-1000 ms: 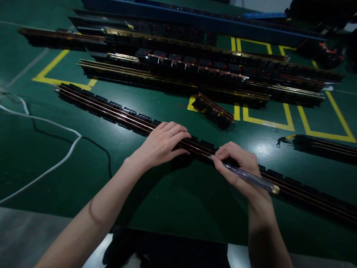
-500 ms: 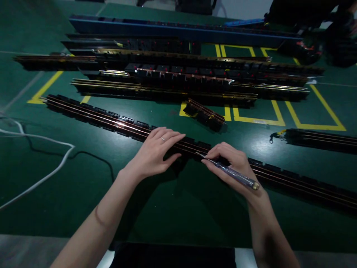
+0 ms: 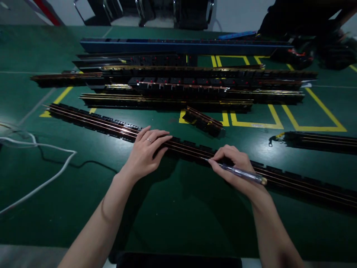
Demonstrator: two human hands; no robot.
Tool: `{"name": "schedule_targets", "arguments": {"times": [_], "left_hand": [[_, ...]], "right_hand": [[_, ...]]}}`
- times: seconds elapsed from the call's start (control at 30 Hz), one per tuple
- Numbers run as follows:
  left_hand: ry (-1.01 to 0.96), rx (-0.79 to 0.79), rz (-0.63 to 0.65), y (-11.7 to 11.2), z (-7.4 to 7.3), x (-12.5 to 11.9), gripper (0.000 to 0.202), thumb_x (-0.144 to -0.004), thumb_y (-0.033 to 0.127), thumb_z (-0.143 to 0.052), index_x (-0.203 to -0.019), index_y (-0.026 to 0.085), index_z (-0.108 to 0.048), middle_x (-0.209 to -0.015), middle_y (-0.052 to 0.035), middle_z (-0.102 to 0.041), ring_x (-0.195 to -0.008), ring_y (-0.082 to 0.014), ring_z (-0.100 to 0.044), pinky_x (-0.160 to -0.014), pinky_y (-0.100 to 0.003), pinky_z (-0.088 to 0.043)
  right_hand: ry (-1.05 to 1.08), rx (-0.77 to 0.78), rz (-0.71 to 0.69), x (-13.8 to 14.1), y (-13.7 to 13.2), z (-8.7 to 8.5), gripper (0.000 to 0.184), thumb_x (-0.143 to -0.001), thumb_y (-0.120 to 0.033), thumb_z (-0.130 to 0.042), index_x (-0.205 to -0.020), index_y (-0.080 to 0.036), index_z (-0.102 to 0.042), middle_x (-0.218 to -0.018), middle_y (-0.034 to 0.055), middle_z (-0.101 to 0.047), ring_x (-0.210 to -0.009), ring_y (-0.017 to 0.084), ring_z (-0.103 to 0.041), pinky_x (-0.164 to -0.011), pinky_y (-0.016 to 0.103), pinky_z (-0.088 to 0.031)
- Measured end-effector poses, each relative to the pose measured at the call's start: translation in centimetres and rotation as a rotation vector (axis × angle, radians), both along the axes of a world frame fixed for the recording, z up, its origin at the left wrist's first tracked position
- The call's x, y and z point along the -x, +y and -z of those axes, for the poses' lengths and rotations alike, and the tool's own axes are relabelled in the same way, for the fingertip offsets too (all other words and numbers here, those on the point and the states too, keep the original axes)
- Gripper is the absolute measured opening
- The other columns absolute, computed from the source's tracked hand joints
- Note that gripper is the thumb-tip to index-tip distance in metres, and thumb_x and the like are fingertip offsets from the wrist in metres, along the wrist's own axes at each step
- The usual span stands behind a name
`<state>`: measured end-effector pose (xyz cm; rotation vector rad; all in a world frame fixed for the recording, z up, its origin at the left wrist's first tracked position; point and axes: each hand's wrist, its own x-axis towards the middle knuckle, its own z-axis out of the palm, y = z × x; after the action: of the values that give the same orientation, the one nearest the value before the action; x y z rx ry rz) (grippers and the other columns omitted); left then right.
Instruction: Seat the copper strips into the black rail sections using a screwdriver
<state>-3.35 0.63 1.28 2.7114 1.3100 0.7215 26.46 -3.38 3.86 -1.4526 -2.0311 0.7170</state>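
Note:
A long black strip with copper-coloured rails (image 3: 295, 182) lies slantwise across the table in front of me. My left hand (image 3: 145, 154) rests on its middle part, fingers stretched out over the top and the thumb at the near side. Pinched in my right hand (image 3: 237, 162) is a slim screwdriver with a clear handle (image 3: 244, 174). Its thin shaft points left, and the tip is at the strip's rails between my hands. I cannot make out exactly what the tip touches.
Beyond lie several similar strips (image 3: 167, 100) and a long blue bar (image 3: 181, 46). A short rail piece (image 3: 205, 121) sits nearer, another strip (image 3: 320, 141) to the right. White cable (image 3: 60, 163) crosses the left. Yellow tape marks the green table. A person in dark clothes (image 3: 301, 18) is at the far right.
My view has tilted up, showing chairs at the back. My left hand has slid left along the strip, and the screwdriver tip has moved slightly right with my right hand.

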Motion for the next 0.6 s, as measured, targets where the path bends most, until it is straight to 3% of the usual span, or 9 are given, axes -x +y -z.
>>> {"name": "schedule_targets", "arguments": {"times": [0.13, 0.27, 0.4, 0.6], "left_hand": [[-0.020, 0.023, 0.087, -0.4, 0.7, -2.6, 0.048, -0.093, 0.029, -0.056, -0.139, 0.022, -0.047, -0.133, -0.0076, -0.061, -0.125, -0.0219, -0.055, -0.116, -0.049, -0.034], [0.038, -0.040, 0.029, -0.3, 0.6, -4.1, 0.034, -0.093, 0.037, -0.059, -0.123, 0.021, -0.058, -0.117, -0.0066, -0.066, -0.107, -0.0206, -0.060, -0.103, -0.043, -0.040], [0.109, -0.090, 0.028, 0.1, 0.0, -2.7, 0.029, -0.095, 0.035, -0.057, -0.120, 0.021, -0.058, -0.117, -0.0053, -0.066, -0.105, -0.0190, -0.061, -0.102, -0.040, -0.037], [0.073, -0.058, -0.085, 0.6, -0.1, 1.4, 0.024, -0.093, 0.030, -0.060, -0.116, 0.024, -0.059, -0.119, -0.0046, -0.065, -0.110, -0.0204, -0.061, -0.102, -0.042, -0.039]], "right_hand": [[0.002, 0.000, -0.004, 0.2, -0.1, -0.3, 0.018, -0.088, -0.033, -0.064, -0.077, -0.018, -0.064, -0.079, 0.0024, -0.063, -0.079, 0.014, -0.055, -0.075, 0.029, -0.041], [0.003, -0.001, 0.002, -0.2, 0.0, -0.4, 0.023, -0.088, -0.032, -0.062, -0.071, -0.017, -0.059, -0.074, 0.0021, -0.060, -0.075, 0.013, -0.053, -0.072, 0.028, -0.040], [0.032, 0.006, 0.017, -0.7, 0.1, -0.3, 0.027, -0.089, -0.033, -0.059, -0.067, -0.017, -0.054, -0.071, 0.0011, -0.056, -0.070, 0.011, -0.051, -0.068, 0.027, -0.038], [0.013, 0.047, -0.005, -0.3, -0.1, -0.5, 0.022, -0.089, -0.032, -0.061, -0.074, -0.017, -0.059, -0.077, 0.0017, -0.059, -0.075, 0.012, -0.053, -0.072, 0.028, -0.040]]}}
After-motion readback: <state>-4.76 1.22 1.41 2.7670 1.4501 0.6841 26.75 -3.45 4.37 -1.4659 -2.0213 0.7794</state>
